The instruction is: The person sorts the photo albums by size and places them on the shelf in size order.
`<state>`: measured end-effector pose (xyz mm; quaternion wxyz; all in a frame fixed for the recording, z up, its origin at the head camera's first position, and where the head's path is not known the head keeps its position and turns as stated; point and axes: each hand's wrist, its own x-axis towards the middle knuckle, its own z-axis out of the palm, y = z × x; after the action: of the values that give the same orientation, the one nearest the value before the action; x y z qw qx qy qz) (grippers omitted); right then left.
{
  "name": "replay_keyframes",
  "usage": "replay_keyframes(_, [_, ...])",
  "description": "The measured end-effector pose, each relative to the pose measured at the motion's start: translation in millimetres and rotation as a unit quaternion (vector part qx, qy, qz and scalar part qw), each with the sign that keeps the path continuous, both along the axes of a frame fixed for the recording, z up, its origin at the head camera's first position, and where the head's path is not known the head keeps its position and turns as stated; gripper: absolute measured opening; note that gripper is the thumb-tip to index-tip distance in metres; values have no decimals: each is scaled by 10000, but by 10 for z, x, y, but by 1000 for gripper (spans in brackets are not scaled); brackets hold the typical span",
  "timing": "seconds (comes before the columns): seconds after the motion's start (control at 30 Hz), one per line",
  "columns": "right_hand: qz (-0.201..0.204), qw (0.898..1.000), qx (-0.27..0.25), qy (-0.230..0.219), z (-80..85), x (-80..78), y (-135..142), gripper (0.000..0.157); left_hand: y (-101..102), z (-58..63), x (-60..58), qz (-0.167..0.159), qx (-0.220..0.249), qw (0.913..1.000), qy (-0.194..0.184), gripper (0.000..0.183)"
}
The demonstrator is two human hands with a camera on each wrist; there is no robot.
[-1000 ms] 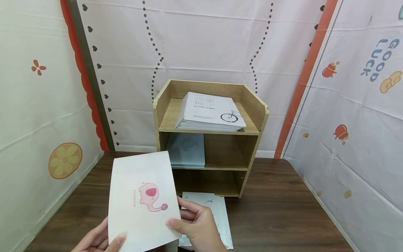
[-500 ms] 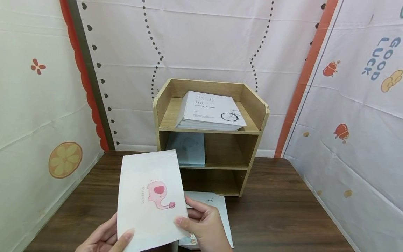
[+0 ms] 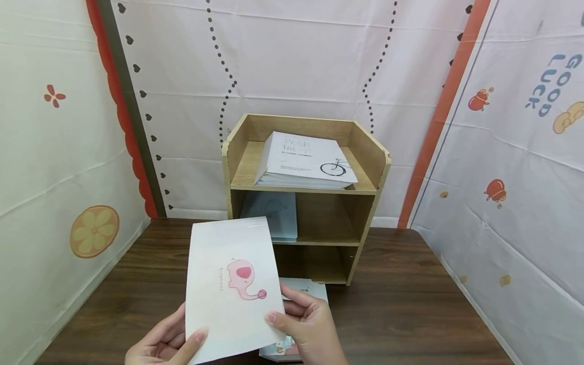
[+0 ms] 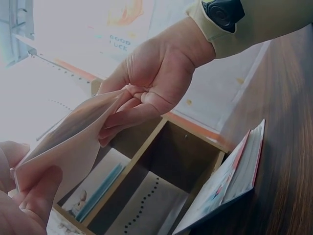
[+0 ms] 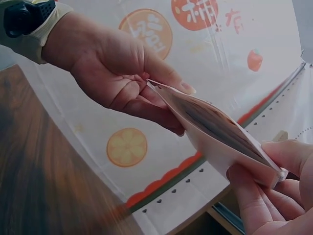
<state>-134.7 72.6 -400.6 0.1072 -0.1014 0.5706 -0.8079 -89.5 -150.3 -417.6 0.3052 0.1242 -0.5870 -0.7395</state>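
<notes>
A white notebook (image 3: 219,324) with a pink elephant on its cover is held tilted above the table's front. My left hand (image 3: 166,342) grips its lower left edge, thumb on the cover. On the right edge, my right hand (image 3: 312,324) pinches it between thumb and fingers. Both wrist views show the notebook (image 5: 208,139) bowed, with a dark gap between its layers. Partly hidden beneath the right hand, a stack of pale booklets (image 3: 315,288) lies on the table.
Behind stands a three-level wooden shelf (image 3: 376,203). Its top bears a stack of white books (image 3: 305,162) with a bicycle picture. Light blue notebooks (image 3: 285,218) lie at the middle level's left. Printed cloth (image 3: 296,61) surrounds the brown table (image 3: 401,304).
Both hands have shifted to the right with the notebook, which now covers more of the booklets on the table. The grip looks the same, and the shelf's contents have not moved.
</notes>
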Motion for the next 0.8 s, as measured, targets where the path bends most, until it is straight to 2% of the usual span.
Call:
replay_keyframes(0.2, [-70, 10000, 30, -20, -5, 0, 59, 68, 32, 10, -25, -187, 219, 9993, -235, 62])
replay_keyframes(0.33, [-82, 9999, 69, 48, -6, -4, 105, 69, 49, 29, -32, -289, 38, 9985, -458, 64])
replay_keyframes(0.67, [-145, 9998, 81, 59, 12, -7, 224, 72, 109, 32, -53, -867, -74, 9957, -309, 63])
replay_keyframes(0.8, [-262, 9996, 115, 83, 4, 1, 284, 71, 156, 47, -74, -1065, -132, 9936, -362, 62])
